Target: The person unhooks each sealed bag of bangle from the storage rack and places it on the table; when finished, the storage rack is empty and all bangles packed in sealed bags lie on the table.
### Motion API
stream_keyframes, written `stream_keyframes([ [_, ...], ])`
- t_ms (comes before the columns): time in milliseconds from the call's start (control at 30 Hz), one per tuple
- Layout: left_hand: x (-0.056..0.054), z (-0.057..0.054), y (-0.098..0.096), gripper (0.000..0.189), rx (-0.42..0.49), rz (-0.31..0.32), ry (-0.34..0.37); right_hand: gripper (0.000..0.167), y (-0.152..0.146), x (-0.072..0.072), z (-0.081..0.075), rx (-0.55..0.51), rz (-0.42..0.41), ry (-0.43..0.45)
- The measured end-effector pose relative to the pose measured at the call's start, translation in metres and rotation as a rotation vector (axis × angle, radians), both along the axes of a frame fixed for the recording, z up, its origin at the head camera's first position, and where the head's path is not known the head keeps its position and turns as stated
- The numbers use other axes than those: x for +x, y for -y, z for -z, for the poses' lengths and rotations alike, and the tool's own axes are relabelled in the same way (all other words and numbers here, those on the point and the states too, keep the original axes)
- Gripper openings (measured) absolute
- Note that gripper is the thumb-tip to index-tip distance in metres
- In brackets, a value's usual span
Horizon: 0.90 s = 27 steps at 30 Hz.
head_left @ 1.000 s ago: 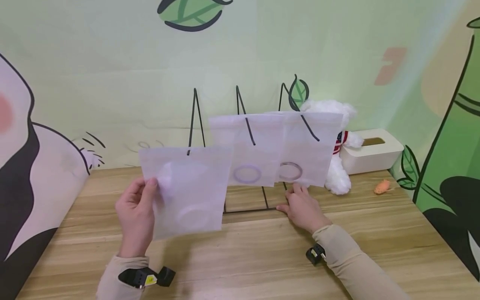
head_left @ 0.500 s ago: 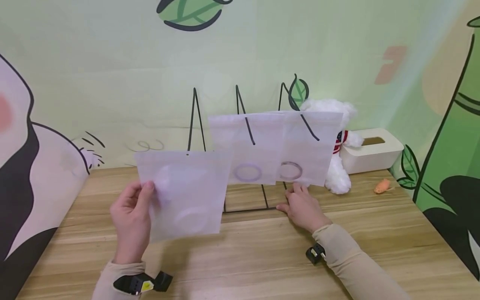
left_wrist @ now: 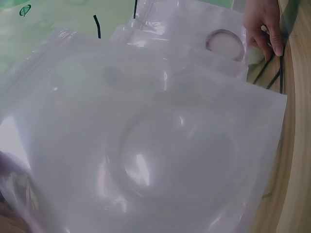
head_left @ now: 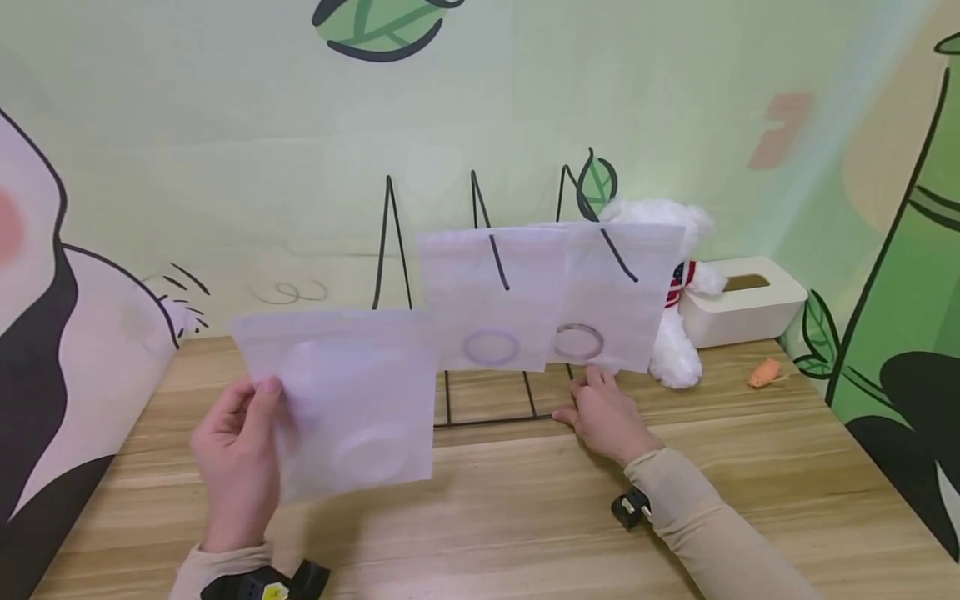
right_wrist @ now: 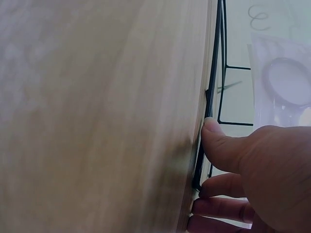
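My left hand (head_left: 240, 462) pinches the left edge of a white zip bag (head_left: 367, 392), thumb in front. A pale ring shape (left_wrist: 114, 150) shows through this bag in the left wrist view. The bag stands in front of the left hook of a black wire display rack (head_left: 491, 422), apart from the hook's tip. On the middle and right hooks hang two more zip bags, the middle bag (head_left: 457, 292) with a lilac bangle and the right bag (head_left: 645, 325) with a darker one. My right hand (head_left: 611, 417) grips the rack's front right base corner, thumb on the bar.
Behind the right bag sits a white plush toy (head_left: 675, 354), and beside it a white tissue box (head_left: 750, 312). A small orange object (head_left: 764, 373) lies on the wooden table (head_left: 525, 517). A printed wall (head_left: 225, 167) rises close behind the rack.
My left hand has drawn its bag off the left hook, moving left, down and towards me. The right hand has stayed at the rack's base.
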<state>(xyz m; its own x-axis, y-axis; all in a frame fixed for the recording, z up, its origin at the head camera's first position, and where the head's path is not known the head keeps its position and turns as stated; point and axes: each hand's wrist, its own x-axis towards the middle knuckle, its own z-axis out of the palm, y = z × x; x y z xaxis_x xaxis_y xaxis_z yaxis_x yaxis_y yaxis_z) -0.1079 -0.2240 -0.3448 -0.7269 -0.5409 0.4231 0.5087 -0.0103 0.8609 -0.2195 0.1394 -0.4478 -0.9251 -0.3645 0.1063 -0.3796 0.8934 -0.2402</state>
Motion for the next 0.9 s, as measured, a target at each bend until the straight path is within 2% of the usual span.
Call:
stream_keyframes([
  [267,0.010,0.005,0.014,0.008,0.147,0.024,-0.041,0.051,0.000,-0.001,0.000,0.006,-0.009,-0.007],
  [400,0.017,0.008,0.027,0.007,0.264,0.046,-0.100,0.051,0.001,-0.001,-0.001,0.009,-0.006,0.001],
  [467,0.021,0.008,0.035,0.006,0.300,0.026,-0.138,0.051,0.002,-0.001,-0.002,0.010,-0.005,0.006],
  [567,0.027,0.008,0.048,0.005,0.323,-0.049,-0.158,0.052,0.002,-0.001,-0.002,0.012,-0.003,0.009],
  [633,0.031,0.007,0.057,0.005,0.306,-0.127,-0.128,0.053,0.002,-0.001,-0.002,0.013,-0.002,0.012],
  [767,0.044,0.005,0.076,0.005,0.266,-0.302,0.031,0.055,0.003,-0.001,-0.001,0.016,0.000,0.013],
  [833,0.051,0.005,0.086,0.006,0.243,-0.388,0.173,0.056,0.003,-0.002,-0.001,0.015,-0.001,0.012],
  [900,0.055,0.007,0.097,0.012,0.255,-0.436,0.269,0.056,0.003,-0.002,-0.001,0.013,0.000,0.012],
])
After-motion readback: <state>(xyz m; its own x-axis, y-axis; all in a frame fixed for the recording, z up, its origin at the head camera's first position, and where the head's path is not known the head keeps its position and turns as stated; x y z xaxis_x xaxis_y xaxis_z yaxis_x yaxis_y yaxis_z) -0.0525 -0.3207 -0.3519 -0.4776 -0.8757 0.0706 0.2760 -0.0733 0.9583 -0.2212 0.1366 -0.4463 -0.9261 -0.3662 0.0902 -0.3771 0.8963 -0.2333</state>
